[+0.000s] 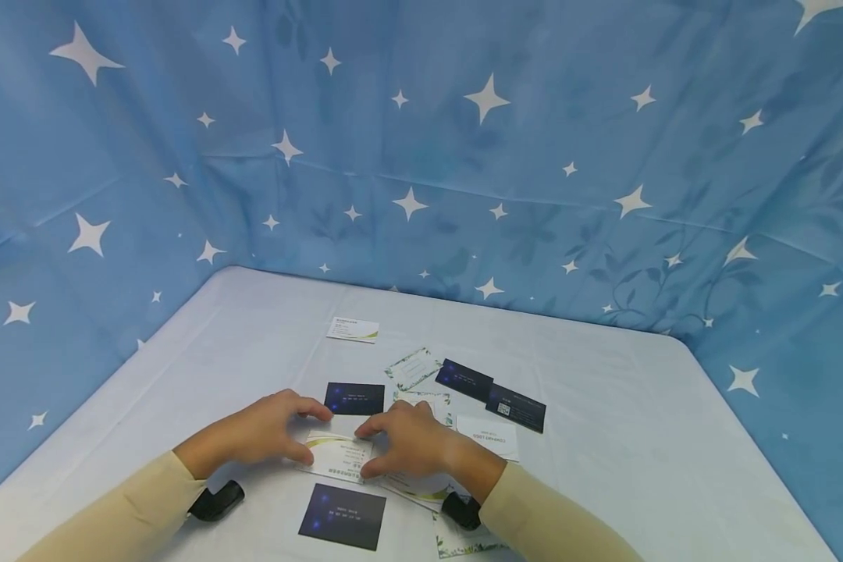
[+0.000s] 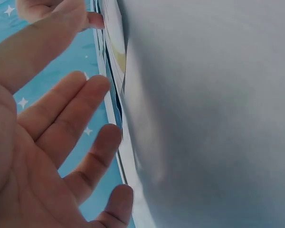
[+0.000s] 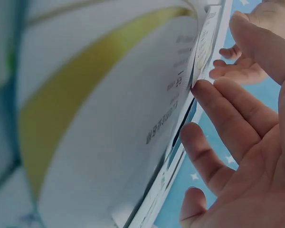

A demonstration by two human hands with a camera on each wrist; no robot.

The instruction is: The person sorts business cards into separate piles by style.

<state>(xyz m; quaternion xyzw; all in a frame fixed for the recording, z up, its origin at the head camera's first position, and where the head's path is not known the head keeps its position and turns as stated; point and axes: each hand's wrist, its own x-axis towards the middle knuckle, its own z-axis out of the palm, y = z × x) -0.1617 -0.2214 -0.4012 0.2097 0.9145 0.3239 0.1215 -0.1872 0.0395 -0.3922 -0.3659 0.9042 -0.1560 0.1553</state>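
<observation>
A white business card with a yellow-green curve (image 1: 333, 460) lies on the table between the two hands. My left hand (image 1: 270, 429) is at its left, thumb by the card's edge and index fingertip near a dark blue card (image 1: 354, 399). From the right, my right hand (image 1: 414, 441) reaches over the same white card, thumb and index fingertips apart at its right end. Under the right hand lies another white card with a curve (image 1: 421, 490), partly hidden. Both wrist views show loosely spread fingers, on the left hand (image 2: 61, 133) and the right hand (image 3: 242, 142).
Nearer me lies another dark card (image 1: 343, 517), with a leaf-bordered card (image 1: 460, 541) to its right. Two dark cards (image 1: 465, 380) overlap at right, beside a leafy card (image 1: 414, 368) and a white logo card (image 1: 488, 437). One white card (image 1: 353, 329) lies farther back. A blue star-patterned curtain (image 1: 421, 156) surrounds the table.
</observation>
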